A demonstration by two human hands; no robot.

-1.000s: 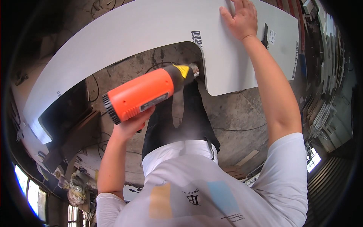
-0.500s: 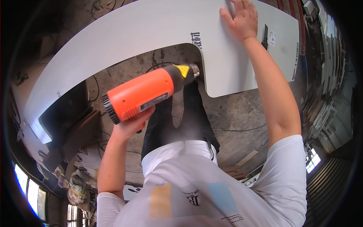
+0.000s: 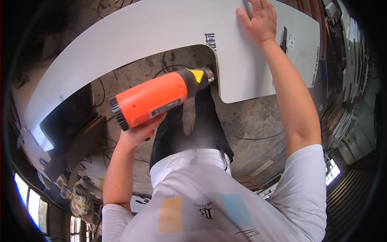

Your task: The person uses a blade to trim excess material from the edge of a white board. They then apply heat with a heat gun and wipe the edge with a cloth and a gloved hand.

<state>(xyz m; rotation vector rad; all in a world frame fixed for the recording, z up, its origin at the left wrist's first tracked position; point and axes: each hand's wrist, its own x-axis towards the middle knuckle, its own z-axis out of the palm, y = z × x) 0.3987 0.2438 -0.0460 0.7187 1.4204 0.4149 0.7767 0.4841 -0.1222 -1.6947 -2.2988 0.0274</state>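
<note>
My left hand (image 3: 142, 131) is wrapped round the handle of an orange and black heat gun (image 3: 155, 99). A yellow label marks its dark front part, and the metal nozzle points right, toward the inner edge of a large pale panel (image 3: 238, 72). Between nozzle and edge a small gap seems to show. The panel is cut in a curved shape with a rounded inner corner. On its upper right part my right hand (image 3: 261, 24) lies flat, thumb and fingers apart, holding nothing. A white label (image 3: 291, 42) and a dark strip (image 3: 284, 38) are next to that forearm.
Below the panel is a stained concrete floor (image 3: 254, 121) with a thin cable (image 3: 262, 138) across it. Dark brown boards (image 3: 86, 139) stand under the panel's left end. Stacked sheets (image 3: 342, 117) line the right side. A plastic-wrapped bundle (image 3: 80, 203) sits at lower left.
The heat gun has shifted very slightly right and up, its nozzle still by the panel's inner edge. My right hand keeps its place on the panel.
</note>
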